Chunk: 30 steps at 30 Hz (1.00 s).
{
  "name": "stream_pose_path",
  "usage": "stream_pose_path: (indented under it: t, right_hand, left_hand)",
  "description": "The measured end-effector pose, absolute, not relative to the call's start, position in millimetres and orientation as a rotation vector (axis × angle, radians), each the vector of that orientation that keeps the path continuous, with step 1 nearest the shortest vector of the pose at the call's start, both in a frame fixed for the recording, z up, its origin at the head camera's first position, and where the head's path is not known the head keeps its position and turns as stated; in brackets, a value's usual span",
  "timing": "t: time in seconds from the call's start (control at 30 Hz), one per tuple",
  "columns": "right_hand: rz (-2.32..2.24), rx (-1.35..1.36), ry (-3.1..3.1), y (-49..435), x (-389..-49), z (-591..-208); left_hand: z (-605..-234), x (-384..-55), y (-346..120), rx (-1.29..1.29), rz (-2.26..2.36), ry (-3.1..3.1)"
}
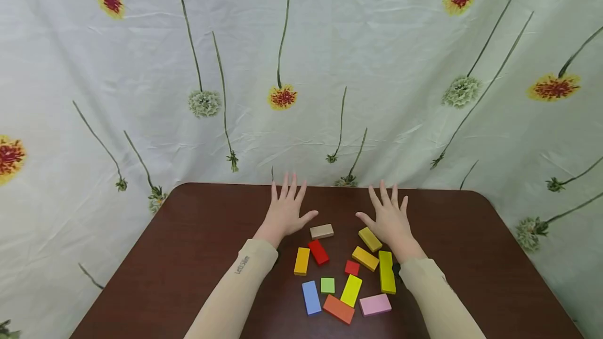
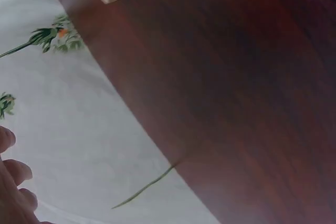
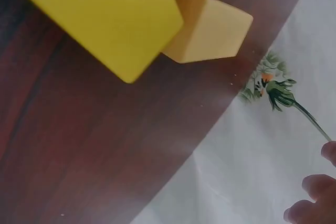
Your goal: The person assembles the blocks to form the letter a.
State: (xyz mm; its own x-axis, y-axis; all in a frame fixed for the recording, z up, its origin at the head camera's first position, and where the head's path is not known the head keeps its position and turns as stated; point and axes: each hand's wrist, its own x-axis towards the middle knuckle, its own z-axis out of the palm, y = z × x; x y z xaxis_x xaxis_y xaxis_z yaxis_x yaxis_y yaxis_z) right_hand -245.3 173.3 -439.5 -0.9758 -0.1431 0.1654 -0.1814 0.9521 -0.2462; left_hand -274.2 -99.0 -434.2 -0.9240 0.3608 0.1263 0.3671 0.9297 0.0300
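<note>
My left hand is held out over the far part of the table, fingers straight and spread, holding nothing. The plain wooden block lies just to the right of its thumb. On the other side my right hand stretches forward in the same way, fingers fanned out and nothing in them. Nearest to it are a dark yellow block and a long yellow-green block beside the wrist. In the right wrist view the long yellow block looms large, with the smaller dark yellow block behind it.
Between the forearms several coloured blocks lie scattered, among them a red block, a blue block, a green block, an orange block and a pink block. A flower-printed cloth hangs behind the dark table.
</note>
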Motion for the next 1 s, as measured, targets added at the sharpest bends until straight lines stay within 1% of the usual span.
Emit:
stream_pose_path:
  t: [0.53, 0.7, 1.0]
  right_hand:
    - [0.35, 0.243, -3.002, 172.3, -234.9, -453.8]
    - [0.363, 0.25, -3.028, 170.9, -230.2, -456.5]
    - [0.382, 0.253, -3.085, 170.6, -224.6, -462.1]
  left_hand:
    - [-461.8, -269.0, -93.5, -0.575, -0.097, -2.99]
    - [-464.8, -265.4, -91.2, -0.589, -0.204, -3.035]
    - [-471.6, -264.5, -87.2, -0.611, -0.205, -3.065]
